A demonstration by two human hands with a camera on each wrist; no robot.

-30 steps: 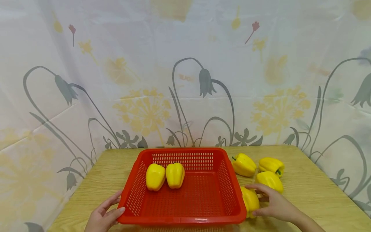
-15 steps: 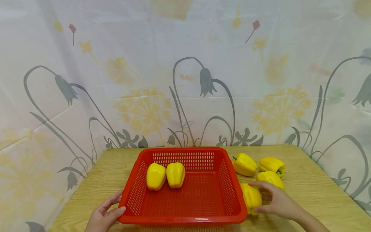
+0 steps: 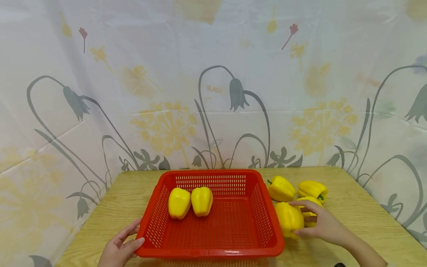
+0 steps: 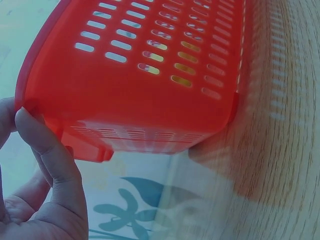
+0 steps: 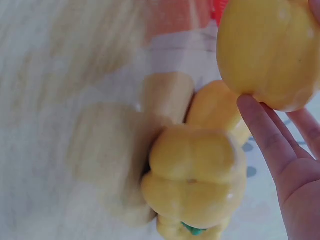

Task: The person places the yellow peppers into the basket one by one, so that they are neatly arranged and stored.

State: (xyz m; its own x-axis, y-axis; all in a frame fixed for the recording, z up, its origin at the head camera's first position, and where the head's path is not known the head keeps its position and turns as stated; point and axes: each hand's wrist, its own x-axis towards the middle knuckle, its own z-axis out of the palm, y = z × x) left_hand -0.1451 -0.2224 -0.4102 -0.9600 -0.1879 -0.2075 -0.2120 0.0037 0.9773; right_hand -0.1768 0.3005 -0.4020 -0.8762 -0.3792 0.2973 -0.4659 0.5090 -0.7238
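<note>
At eight o'clock, left hand (image 3: pixel 121 247): fingers and thumb grip the near-left corner of the red, rectangular, perforated plastic basket (image 3: pixel 210 253).
Inside, ten o'clock: two glossy, lobed yellow bell peppers, a left one (image 3: pixel 179 203) and a right one (image 3: pixel 201 201), already lie side by side.
Twelve o'clock: pale flower-printed cloth (image 3: pixel 217 124) hangs behind the wood-grain table (image 3: pixel 131 185).
Three o'clock, right hand (image 3: pixel 323 225): fingers and thumb clamp a third yellow pepper (image 3: pixel 288 219) outside; the basket's right wall (image 3: pixel 258 218) stands between it and the interior.
Two o'clock: three loose yellow peppers (image 3: pixel 281 189) (image 3: pixel 313 190) (image 3: pixel 309 199) remain on the table.
Four o'clock, bottom edge: small dark thing (image 3: pixel 340 264), unidentifiable.
</note>
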